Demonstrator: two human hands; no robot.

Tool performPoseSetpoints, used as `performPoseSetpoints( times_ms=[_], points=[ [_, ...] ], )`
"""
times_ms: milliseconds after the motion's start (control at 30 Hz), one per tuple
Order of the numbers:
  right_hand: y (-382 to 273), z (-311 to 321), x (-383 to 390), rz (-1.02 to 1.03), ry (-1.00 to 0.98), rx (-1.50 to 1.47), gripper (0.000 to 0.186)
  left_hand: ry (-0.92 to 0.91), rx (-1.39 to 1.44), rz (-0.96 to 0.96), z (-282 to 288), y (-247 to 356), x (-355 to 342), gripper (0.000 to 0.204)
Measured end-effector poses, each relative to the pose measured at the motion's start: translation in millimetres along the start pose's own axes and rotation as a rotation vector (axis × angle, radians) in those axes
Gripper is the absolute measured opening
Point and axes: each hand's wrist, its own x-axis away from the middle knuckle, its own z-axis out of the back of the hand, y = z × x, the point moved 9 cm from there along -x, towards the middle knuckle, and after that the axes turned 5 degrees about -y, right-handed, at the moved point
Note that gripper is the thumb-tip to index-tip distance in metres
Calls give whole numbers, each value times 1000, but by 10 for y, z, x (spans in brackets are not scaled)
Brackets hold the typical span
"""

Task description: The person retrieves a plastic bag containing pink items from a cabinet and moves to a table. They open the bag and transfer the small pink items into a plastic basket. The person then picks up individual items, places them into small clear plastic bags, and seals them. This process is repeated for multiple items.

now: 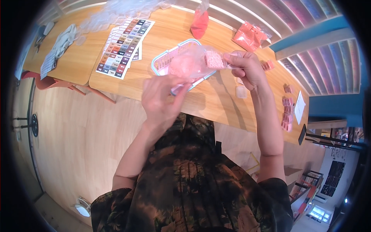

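My right hand (247, 69) pinches the top of a small clear bag of pink beads (215, 60), held above the wooden table (201, 102). My left hand (162, 98) is raised in front of me with its fingers against the lower edge of a clear plastic bag (185, 63) holding pink material. Behind the bag stands a small basket with a light blue rim (164, 58).
A colour chart sheet (123, 46) lies left of the basket. A red bead bag (199, 23) and a red packet (250, 35) sit at the far edge. Several small pink bead packs (286, 112) and a white paper slip (300, 107) line the right side. Clear bags (116, 11) lie at the back.
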Motion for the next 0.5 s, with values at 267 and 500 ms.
performPoseSetpoints(
  times_ms=[267, 500],
  points=[
    [131, -91, 551, -23, -149, -6, 15, -176, 753, 383, -712, 250, 201, 62],
    [101, 122, 1084, 361, 400, 126, 16, -231, 729, 318, -1069, 229, 270, 50]
  ],
)
